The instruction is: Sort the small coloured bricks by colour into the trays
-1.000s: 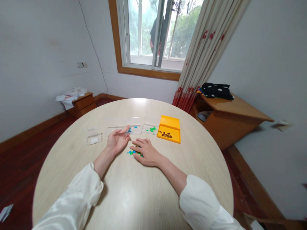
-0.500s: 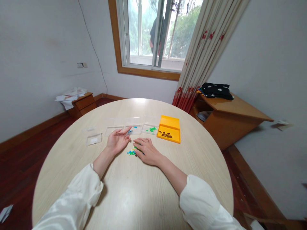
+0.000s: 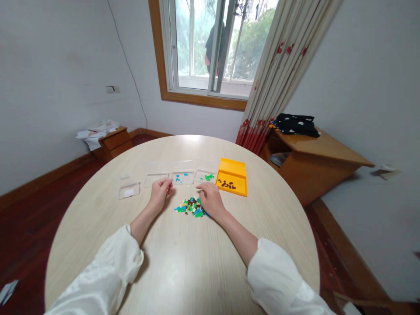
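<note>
1. Key relation: the pile of small bricks [image 3: 191,207] is placed between the hands, on their near side, its long axis running roughly left-right.
2. The pile's right end is partly covered by the right hand [image 3: 211,199], so that hand is the nearer one; contact with the bricks cannot be confirmed.
3. The left hand [image 3: 160,193] is set apart from the pile, to its left and farther off; from there the pile is found to the right and nearer.
4. Left fingers are drawn in, almost closed; whether a brick is gripped cannot be told.
5. Right fingers are loosely bent, palm down; the opening is hidden, and any held brick cannot be made out.
6. Beyond the hands, clear trays [image 3: 188,180] and the yellow box [image 3: 232,166] are lined up left to right.
</note>
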Tool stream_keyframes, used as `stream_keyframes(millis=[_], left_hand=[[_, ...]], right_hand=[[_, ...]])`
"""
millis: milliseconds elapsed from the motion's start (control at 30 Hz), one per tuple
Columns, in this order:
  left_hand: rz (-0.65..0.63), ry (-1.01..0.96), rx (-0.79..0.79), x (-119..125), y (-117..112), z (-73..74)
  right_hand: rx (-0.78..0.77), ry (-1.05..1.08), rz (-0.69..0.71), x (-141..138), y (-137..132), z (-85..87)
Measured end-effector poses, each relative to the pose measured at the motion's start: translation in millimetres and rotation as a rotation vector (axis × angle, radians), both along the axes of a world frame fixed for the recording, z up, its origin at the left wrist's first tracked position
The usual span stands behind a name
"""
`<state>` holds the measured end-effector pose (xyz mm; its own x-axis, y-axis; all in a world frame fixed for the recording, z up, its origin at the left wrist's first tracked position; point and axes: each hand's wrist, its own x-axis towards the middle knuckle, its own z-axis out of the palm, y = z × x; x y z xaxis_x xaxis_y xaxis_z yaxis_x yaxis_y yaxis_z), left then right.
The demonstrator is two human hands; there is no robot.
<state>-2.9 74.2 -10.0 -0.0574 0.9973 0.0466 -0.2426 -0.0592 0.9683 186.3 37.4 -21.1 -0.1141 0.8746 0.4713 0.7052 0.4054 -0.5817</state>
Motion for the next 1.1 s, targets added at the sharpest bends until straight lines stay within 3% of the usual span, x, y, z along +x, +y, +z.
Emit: stream_keyframes(millis=[100, 233, 467, 600, 733, 933, 1100], left_hand=[[-0.017, 0.263, 0.095, 1.5, -3.9, -1.7], [-0.075, 0.432, 0.235, 5.8, -7.7, -3.5], [-0.199, 0.761, 0.434, 10.1, -10.5, -13.5], [-0.209, 0.815, 0.451, 10.9, -13.9, -12.7], [-0.242, 0.872, 0.480, 10.4, -15.4, -10.9], [-0.269, 0.704, 0.420, 9.1, -13.6, -9.7], [-0.317, 0.759, 0.416, 8.5, -12.7, -7.4]], right_hand=[[-0.070, 0.077, 0.043, 1.7, 4.3, -2.9], [-0.117, 0.048, 0.180, 3.4, 7.9, -9.8], [-0.081, -0.095, 0.124, 1.7, 6.6, -12.8], [-0.089, -0.118, 0.115, -0.1, 6.1, -11.2], [-0.147, 0.009, 0.128, 3.2, 9.5, -8.1], [-0.282, 0.130, 0.308, 13.2, 8.5, 2.4], [-0.327, 0.142, 0.383, 18.2, 4.3, 9.7]])
